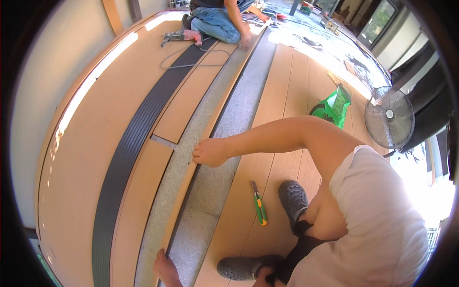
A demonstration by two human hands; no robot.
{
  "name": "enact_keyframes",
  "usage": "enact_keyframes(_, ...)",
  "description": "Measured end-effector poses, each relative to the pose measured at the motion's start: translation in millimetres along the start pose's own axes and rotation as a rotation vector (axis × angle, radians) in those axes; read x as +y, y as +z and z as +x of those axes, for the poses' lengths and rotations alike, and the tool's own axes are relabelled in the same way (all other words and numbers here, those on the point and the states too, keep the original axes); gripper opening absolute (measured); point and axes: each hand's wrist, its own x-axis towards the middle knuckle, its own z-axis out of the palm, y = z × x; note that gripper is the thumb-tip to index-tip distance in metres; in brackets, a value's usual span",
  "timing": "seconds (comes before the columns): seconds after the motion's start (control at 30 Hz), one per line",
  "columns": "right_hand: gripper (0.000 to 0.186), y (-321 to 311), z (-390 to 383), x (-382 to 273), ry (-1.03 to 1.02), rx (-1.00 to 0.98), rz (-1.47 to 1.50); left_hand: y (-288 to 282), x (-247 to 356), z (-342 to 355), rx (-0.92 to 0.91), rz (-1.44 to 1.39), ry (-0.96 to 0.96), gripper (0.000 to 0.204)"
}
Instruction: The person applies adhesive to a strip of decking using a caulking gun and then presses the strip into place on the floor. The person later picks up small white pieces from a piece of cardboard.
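Observation:
A long, narrow tan plank (179, 201) runs away from me, tilted up on its edge over a strip of bare grey concrete (210, 191). My right hand (210, 152) is closed over the plank partway along it. Closer to me, my left hand (166, 269) grips the same plank at the lower edge of the view, its fingers partly hidden. At the far end, a kneeling person in blue jeans (217, 24) has a hand at the plank. On the laid floorboards (272, 162) to the right lies a green and yellow utility knife (258, 205), blade out.
Left of the gap run shorter tan planks (138, 196) and a dark ribbed strip (129, 134). A corded red and grey power drill (184, 37) lies near the kneeling person. A green bag (337, 105) and a standing fan (389, 115) are at right. My shoes (292, 201) rest on the boards.

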Motion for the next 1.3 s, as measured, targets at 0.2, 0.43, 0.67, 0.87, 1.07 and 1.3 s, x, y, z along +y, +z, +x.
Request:
enact_keyframes(0.2,0.026,14,-1,-2,0.005,-0.135,-0.025,30,14,-21,0.139,0.028,0.098,0.033)
enact_keyframes(0.43,0.052,27,54,7,0.028,-0.252,0.418,40,11,-29,0.186,0.008,0.027,0.028)
enact_keyframes(0.67,0.046,31,102,11,0.233,-0.227,0.299,39,13,-30,0.25,-0.112,0.128,0.024)
enact_keyframes(0.87,0.047,51,124,-30,0.158,-0.372,0.345,51,12,-68,0.303,0.004,0.067,0.022)
enact_keyframes(1.07,0.053,60,136,-26,0.213,-0.341,0.261,52,13,-76,0.386,0.004,0.138,0.019)
enact_keyframes(1.3,0.06,48,142,-40,0.263,-0.388,0.263,43,11,-95,0.398,-0.036,0.154,0.02)
